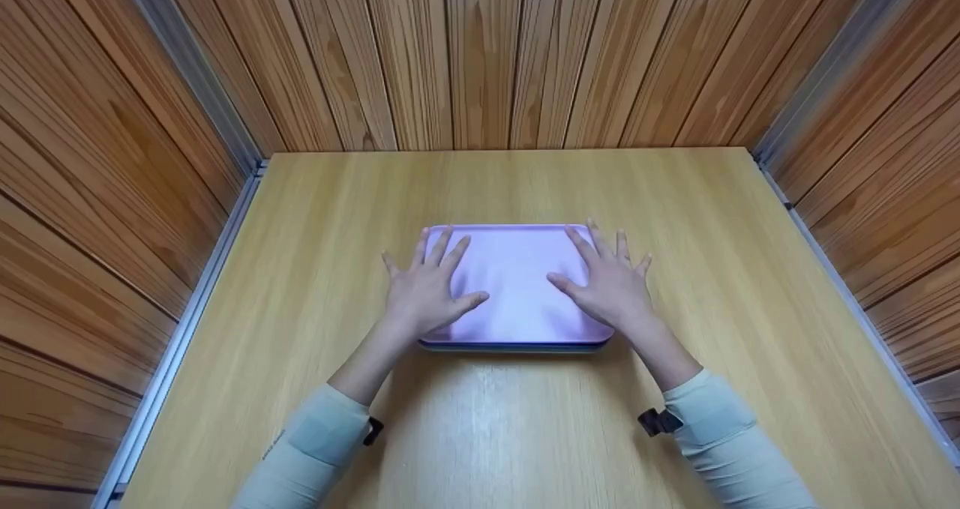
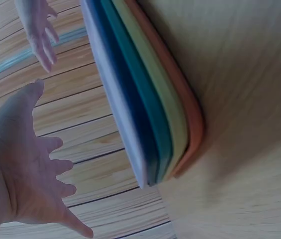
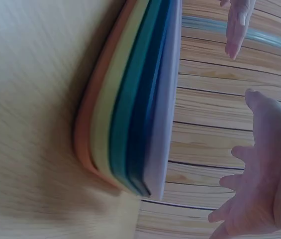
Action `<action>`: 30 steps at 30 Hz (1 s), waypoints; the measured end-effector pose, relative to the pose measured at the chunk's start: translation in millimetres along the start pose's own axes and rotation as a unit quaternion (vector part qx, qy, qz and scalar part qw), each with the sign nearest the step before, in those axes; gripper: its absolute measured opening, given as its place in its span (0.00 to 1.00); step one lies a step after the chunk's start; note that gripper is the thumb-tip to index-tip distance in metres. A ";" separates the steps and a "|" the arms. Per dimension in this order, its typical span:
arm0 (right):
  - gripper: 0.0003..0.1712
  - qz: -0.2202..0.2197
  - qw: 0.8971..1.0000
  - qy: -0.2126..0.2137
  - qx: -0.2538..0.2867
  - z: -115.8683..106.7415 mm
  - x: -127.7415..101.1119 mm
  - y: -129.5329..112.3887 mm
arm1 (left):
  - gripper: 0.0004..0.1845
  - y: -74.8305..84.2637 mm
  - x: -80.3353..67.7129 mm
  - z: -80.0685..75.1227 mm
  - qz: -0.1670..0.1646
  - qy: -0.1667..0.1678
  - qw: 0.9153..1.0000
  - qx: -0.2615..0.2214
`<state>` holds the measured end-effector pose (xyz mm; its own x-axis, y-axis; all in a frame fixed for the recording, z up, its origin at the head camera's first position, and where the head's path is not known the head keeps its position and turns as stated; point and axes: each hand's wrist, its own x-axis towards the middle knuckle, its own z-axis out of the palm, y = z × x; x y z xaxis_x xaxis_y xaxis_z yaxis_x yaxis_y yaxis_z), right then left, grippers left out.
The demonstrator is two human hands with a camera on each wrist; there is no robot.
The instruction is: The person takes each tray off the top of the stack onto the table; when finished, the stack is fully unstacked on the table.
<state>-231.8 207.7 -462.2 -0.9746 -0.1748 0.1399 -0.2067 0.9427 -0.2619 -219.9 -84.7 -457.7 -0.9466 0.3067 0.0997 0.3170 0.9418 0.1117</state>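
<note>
A stack of shallow rectangular trays lies flat on the table, with a lilac tray [image 1: 517, 284] on top. Seen edge-on in the left wrist view, below it come a dark blue tray [image 2: 123, 84], a teal tray [image 2: 142, 94], a yellow tray [image 2: 162, 89] and an orange tray [image 2: 192, 114]. My left hand [image 1: 426, 290] is spread, palm down, above the stack's left side. On the right side my right hand [image 1: 611, 282] hovers the same way, fingers splayed. Both wrist views show a gap between palm and top tray; neither hand holds anything.
The stack sits on a light wooden table [image 1: 480, 426]. Wood-plank walls [image 1: 480, 59] rise at the back and both sides, with grey metal rails [image 1: 187, 299] along the table's side edges. Dark wrist mounts [image 1: 660, 422] stick out from the pale sleeves.
</note>
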 end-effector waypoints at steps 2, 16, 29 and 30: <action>0.49 0.005 1.000 -0.006 0.005 2.3 -0.6 3.5 | 0.51 -3.1 -0.4 3.1 -0.003 -0.004 1.000 -0.002; 0.51 0.035 0.998 -0.042 0.025 21.8 -6.9 21.9 | 0.50 -22.9 -6.3 28.9 -0.041 -0.029 0.998 -0.027; 0.52 0.053 0.997 -0.054 0.030 34.4 -12.5 35.5 | 0.50 -35.7 -14.4 47.6 -0.065 -0.036 0.996 -0.052; 0.52 0.053 0.997 -0.053 0.031 34.9 -12.9 36.1 | 0.50 -36.2 -14.8 48.0 -0.065 -0.037 0.996 -0.054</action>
<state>-229.7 234.1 -506.8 -0.9941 -0.1083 0.0068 -0.1045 0.9386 -0.3289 -220.3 -116.8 -510.7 -0.9806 0.1962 0.0056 0.1924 0.9552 0.2248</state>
